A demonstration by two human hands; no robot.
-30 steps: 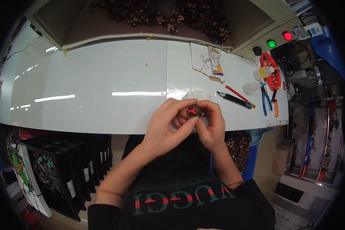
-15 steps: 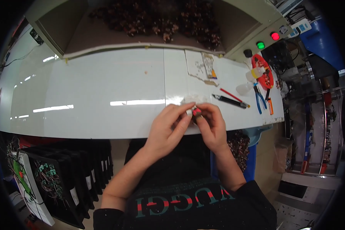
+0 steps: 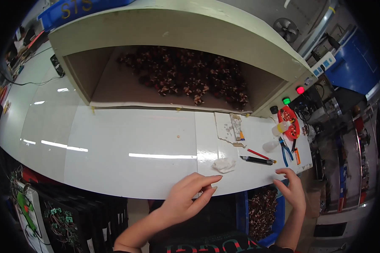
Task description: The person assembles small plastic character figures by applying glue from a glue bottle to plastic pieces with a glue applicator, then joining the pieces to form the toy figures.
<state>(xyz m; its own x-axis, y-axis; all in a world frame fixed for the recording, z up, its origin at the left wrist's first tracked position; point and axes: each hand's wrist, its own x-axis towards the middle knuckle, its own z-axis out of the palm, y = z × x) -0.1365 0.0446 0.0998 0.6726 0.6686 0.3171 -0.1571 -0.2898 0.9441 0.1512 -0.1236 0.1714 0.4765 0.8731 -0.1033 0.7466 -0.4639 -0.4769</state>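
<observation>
My left hand hovers over the table's near edge, thumb and forefinger apart, with nothing visible between them. A crumpled white tissue lies just beyond its fingertips. To the right, my right hand is raised beside the table's front edge, its fingers curved and spread, and I see nothing in it. Below and left of that hand stands a blue bin full of small dark brown and pale parts. A black cutter knife and a red pencil-like stick lie on the white table.
A beige open-fronted box holds a heap of dark parts. Blue-handled pliers, a bottle with yellow liquid and a red tray sit at the table's right. Black racks stand at lower left.
My hands, together on a small pink-and-white piece before, have parted; the right has moved rightward. That piece no longer shows in either hand. The view has tilted up, showing more of the beige box.
</observation>
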